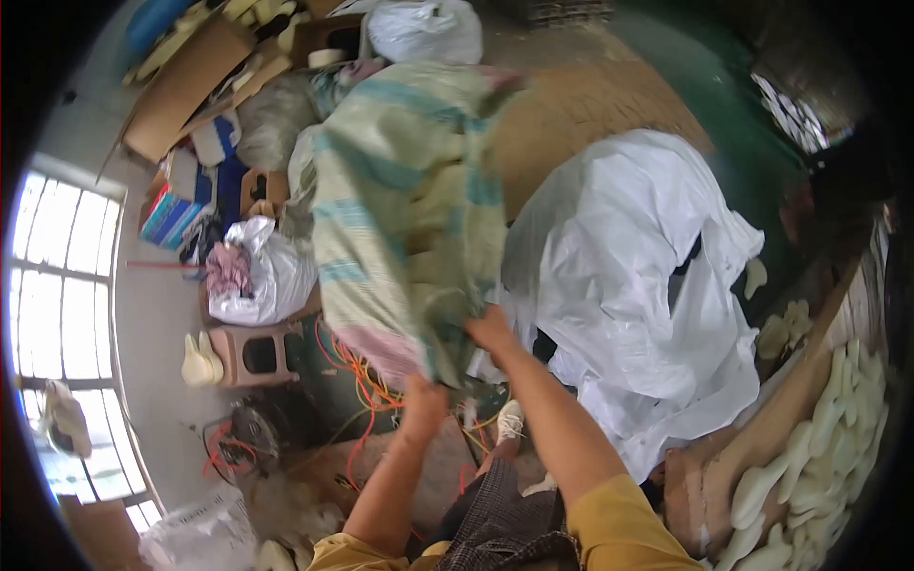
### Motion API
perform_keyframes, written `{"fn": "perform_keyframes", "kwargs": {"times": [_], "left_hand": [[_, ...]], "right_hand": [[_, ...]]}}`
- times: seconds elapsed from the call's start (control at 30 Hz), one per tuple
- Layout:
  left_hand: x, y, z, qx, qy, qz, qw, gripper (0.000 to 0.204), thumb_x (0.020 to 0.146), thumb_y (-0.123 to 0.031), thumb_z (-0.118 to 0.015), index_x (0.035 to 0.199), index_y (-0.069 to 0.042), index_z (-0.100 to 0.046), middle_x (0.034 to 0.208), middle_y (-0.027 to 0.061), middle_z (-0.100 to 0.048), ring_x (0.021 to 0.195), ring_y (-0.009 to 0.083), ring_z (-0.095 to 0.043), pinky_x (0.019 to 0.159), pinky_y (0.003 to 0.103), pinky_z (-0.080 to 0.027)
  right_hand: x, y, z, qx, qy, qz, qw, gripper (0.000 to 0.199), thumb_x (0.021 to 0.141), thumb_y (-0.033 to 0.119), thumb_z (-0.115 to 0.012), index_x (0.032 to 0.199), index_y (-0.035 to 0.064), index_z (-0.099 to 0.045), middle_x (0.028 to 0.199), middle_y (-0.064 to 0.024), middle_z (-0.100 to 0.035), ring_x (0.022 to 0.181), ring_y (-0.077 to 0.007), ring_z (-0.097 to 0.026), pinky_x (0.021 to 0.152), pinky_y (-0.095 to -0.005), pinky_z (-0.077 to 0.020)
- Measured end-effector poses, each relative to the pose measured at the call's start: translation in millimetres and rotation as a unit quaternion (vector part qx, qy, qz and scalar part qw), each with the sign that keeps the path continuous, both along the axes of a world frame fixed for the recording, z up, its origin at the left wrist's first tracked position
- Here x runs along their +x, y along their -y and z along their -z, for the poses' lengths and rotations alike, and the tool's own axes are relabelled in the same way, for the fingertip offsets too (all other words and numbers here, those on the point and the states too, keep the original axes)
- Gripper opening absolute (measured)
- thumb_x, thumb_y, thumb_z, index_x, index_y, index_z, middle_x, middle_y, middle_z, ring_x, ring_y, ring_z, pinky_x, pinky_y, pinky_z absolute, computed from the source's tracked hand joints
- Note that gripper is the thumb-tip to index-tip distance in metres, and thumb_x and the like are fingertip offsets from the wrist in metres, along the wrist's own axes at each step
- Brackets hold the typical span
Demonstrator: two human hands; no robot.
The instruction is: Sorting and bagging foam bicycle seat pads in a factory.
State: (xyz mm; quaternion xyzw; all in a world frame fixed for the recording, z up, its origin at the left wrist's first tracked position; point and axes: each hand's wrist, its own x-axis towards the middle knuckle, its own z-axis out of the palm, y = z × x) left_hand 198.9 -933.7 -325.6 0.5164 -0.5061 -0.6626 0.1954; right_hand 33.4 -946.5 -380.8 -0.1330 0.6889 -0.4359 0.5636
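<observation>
A large woven sack (pixel 381 228), pale green with teal stripes and a pink band, stretches away in front of me. My left hand (pixel 424 409) is closed on its near edge beside the pink band. Slightly farther and to the right, my right hand (pixel 490 335) grips the rim of the same sack. The mouth between my hands is partly bunched, and through the weave the contents show only as pale lumps. A big white plastic sheet or bag (pixel 628 266) lies crumpled close to the right of the sack; what is under it is hidden.
Orange and yellow cords (pixel 367 385) tangle on the floor near my feet. Left stands a brown plastic stool (pixel 257 354) with pale foam pieces (pixel 201 360). Cardboard boxes (pixel 186 90) and a silvery bag (pixel 262 285) crowd the far left. Pale shaped pieces (pixel 809 466) heap at lower right.
</observation>
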Motion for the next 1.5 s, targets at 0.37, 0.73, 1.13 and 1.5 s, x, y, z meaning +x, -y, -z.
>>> {"fn": "perform_keyframes", "kwargs": {"times": [0.37, 0.73, 1.13, 1.5], "left_hand": [[-42.1, -169.3, -52.1, 0.030, -0.095, 0.441, 0.892, 0.023, 0.064, -0.005, -0.056, 0.086, 0.001, -0.060, 0.085, 0.0197, -0.060, 0.081, 0.0258, -0.058, 0.074, 0.034, -0.045], [-119.2, 70.9, -9.0, -0.277, 0.221, -0.184, 0.917, 0.083, 0.066, -0.033, -0.074, 0.127, 0.006, -0.033, 0.118, 0.0247, -0.043, 0.117, 0.0315, -0.040, 0.095, 0.039, -0.036], [16.7, -3.8, -78.5, -0.007, 0.012, -0.178, 0.984, 0.022, 0.083, -0.018, -0.053, 0.093, 0.000, -0.059, 0.084, 0.0086, -0.062, 0.071, 0.0193, -0.062, 0.060, 0.032, -0.052], [88.4, -5.0, -75.0, 0.014, -0.180, -0.301, 0.936, 0.045, 0.063, -0.005, -0.045, 0.106, 0.004, -0.052, 0.100, 0.0116, -0.058, 0.094, 0.0274, -0.057, 0.085, 0.042, -0.045]], "right_hand": [[-65.0, -388.8, 37.3, 0.327, -0.218, -0.377, 0.839, 0.028, 0.070, 0.016, -0.054, 0.088, -0.0036, -0.062, 0.093, -0.0253, -0.061, 0.091, -0.0390, -0.058, 0.078, -0.0422, -0.0475], [-62.7, -357.4, 64.6, 0.360, -0.327, -0.301, 0.820, 0.024, 0.071, 0.019, -0.052, 0.088, 0.0072, -0.064, 0.091, -0.0178, -0.063, 0.087, -0.0335, -0.062, 0.074, -0.0427, -0.0486], [-122.4, -333.3, 47.0, 0.282, -0.397, -0.094, 0.868, 0.022, 0.067, 0.009, -0.051, 0.086, 0.0011, -0.058, 0.081, -0.0236, -0.061, 0.081, -0.0410, -0.058, 0.072, -0.0485, -0.0457], [-97.6, -289.4, 42.7, 0.277, -0.346, -0.232, 0.866, 0.024, 0.073, 0.011, -0.050, 0.096, 0.0040, -0.052, 0.088, -0.0208, -0.062, 0.088, -0.0370, -0.060, 0.075, -0.0449, -0.0471]]}}
